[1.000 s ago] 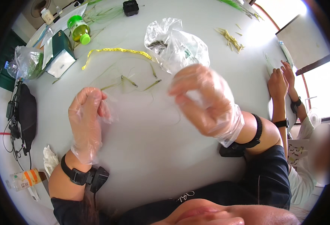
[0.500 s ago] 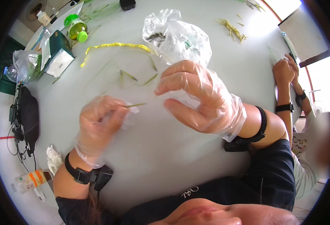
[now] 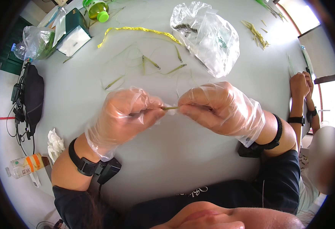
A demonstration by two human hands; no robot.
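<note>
My left hand (image 3: 131, 108), in a clear plastic glove, pinches one end of a thin olive-green stick-like piece (image 3: 171, 108). The other end meets the closed thumb and forefinger of my right hand (image 3: 217, 107), gloved the same way. Both fingertips hide the ends of the piece. Beyond my hands lie several similar thin green pieces (image 3: 151, 62), with small dark metal-looking tips and fine, loosely curling threads. A crumpled clear plastic bag (image 3: 213, 42), holding small dark items, rests past my right hand.
A yellow tape measure (image 3: 137, 28) stretches across the far table. At far left are a green box (image 3: 74, 34) and a bottle with a green cap (image 3: 99, 11). Yellowish strips (image 3: 257, 36) lie far right, near another person's hands (image 3: 301, 84). Crumpled tissue (image 3: 55, 144) sits at left.
My right hand has come down from its open, raised pose and closed on the free end of the piece. My left hand has moved right with it. The whole view has shifted slightly.
</note>
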